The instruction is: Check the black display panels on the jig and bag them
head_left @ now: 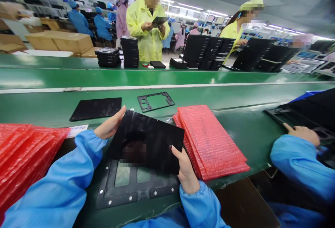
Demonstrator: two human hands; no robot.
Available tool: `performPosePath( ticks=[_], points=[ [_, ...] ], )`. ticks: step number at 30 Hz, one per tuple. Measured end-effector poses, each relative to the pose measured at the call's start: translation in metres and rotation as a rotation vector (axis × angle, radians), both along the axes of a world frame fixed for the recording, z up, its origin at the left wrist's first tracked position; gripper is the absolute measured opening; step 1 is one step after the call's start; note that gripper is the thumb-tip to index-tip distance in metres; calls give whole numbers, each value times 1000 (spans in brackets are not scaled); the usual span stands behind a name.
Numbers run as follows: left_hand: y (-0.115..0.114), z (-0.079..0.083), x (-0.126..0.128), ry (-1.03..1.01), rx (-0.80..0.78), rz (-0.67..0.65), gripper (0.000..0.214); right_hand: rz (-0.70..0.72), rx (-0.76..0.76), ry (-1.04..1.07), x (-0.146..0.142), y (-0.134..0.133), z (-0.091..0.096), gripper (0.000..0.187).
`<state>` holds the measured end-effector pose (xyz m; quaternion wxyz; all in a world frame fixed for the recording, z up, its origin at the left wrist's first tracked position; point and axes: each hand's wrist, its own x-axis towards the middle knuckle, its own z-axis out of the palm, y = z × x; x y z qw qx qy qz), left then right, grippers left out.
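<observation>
Between my two hands I hold a tablet screen panel [154, 135], glossy black and tilted so that it reflects. My left hand [111, 125] grips its upper left edge, and my right hand [185, 168] has its lower right corner, thumb on the front face. Below the panel, partly covered by it, lies a black fixture frame [117, 200] with white round dots and rectangular openings. Farther off on the green bench rest a second black panel [96, 108] and an empty black tablet frame [156, 101].
Red bubble-wrap pouches are piled at my right [209, 141], with more red pouches [26, 158] at my left. A co-worker's hand [303, 134] touches black parts at far right. Across the belt [157, 78] stand black stacks [131, 52] and a person in yellow [146, 22].
</observation>
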<state>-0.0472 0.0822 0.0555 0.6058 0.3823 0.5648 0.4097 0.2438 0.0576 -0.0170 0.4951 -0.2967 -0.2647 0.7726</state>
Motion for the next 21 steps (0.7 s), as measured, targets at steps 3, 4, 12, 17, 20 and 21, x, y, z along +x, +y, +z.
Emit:
performPosePath(
  ticks=[3, 4, 12, 17, 20, 21],
  points=[
    [42, -16, -9, 492, 127, 66, 75, 24, -60, 35, 1, -1, -3, 60],
    [57, -23, -11, 625, 151, 102, 73, 40, -87, 43, 1, -1, -3, 58],
    [149, -64, 7, 1048, 46, 281, 94, 56, -191, 76, 4, -3, -6, 47],
    [171, -75, 19, 1091, -28, 361, 90, 27, -210, 67, 7, -3, -10, 48],
    [169, -69, 8, 1037, -47, 432, 76, 0, -197, 48, 8, -3, -10, 52],
    [166, -65, 2, 1003, -53, 456, 69, -7, -189, 43, 8, -2, -10, 53]
  ],
)
